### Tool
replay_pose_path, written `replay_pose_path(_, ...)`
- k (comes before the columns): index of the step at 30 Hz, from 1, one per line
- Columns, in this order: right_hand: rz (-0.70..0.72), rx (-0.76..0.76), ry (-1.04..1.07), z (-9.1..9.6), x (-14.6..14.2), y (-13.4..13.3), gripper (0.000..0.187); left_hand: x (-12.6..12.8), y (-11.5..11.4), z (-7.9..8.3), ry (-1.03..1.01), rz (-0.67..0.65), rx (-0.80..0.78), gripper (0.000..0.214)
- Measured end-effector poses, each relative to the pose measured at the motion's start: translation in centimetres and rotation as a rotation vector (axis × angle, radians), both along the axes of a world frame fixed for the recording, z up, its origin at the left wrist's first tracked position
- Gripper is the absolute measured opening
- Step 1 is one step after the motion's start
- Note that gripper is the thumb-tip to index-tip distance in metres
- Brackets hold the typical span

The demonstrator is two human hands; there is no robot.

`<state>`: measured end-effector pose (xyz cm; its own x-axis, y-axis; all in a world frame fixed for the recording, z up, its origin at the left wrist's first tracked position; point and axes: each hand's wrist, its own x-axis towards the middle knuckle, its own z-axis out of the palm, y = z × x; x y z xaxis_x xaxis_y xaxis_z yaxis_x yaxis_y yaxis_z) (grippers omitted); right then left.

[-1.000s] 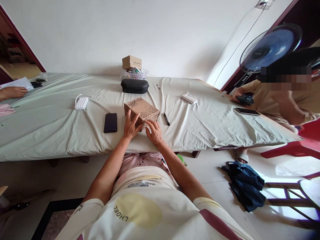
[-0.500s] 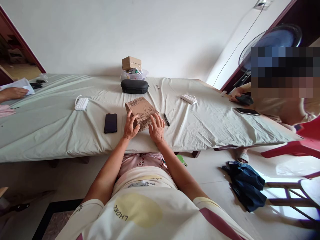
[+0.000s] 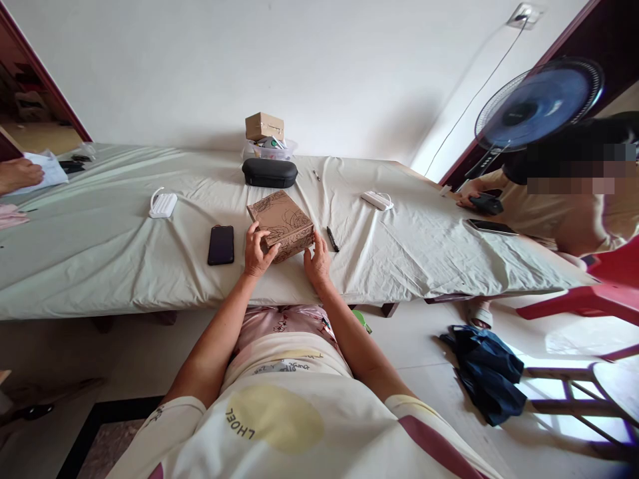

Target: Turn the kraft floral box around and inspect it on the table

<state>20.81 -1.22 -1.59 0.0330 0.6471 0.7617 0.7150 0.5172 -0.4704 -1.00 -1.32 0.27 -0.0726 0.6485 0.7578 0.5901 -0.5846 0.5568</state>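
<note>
A brown cardboard box (image 3: 283,218) with black scribbled line patterns lies on the cloth-covered table in front of me, turned at an angle. My left hand (image 3: 256,253) grips its left front side, fingers along the left edge and thumb against the front face. My right hand (image 3: 317,258) holds the right front corner, with its fingertips against the side. Both hands touch the box at once. The box looks closed; its inside is hidden. Left of it lies a dark smartphone (image 3: 220,245), and a black pen (image 3: 333,239) is to the right.
Behind the box sit a black hard case (image 3: 269,173) and a plastic basket (image 3: 287,152) with a small carton (image 3: 264,126) above. White corded devices lie left (image 3: 163,205) and right (image 3: 377,199). A co-worker's hand (image 3: 469,193) is at the right; another hand (image 3: 22,174) holds paper at left.
My right hand has slid from over the box's front right edge down to its right corner. The box has shifted slightly left, and its top looks flatter. My left hand stays at the left side.
</note>
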Motion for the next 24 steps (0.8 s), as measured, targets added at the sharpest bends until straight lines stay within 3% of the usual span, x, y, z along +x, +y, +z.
replay_pose_path(7,0.019,-0.248,0.087,-0.5,0.2,0.5,0.055,-0.4,0.3,-0.3,-0.060,0.038,-0.022,0.047)
replay_pose_path(16,0.015,-0.057,0.402,0.1,1.1,0.6,0.052,-0.2,0.6,-0.9,0.010,-0.063,-0.139,0.039)
replay_pose_path(20,0.049,-0.083,0.544,0.0,1.1,1.0,0.055,0.0,0.6,-1.1,0.168,-0.021,-0.175,0.038)
replay_pose_path(24,0.120,-0.170,0.516,-0.2,1.0,1.2,0.042,0.2,0.6,-1.1,0.375,-0.019,-0.223,0.030)
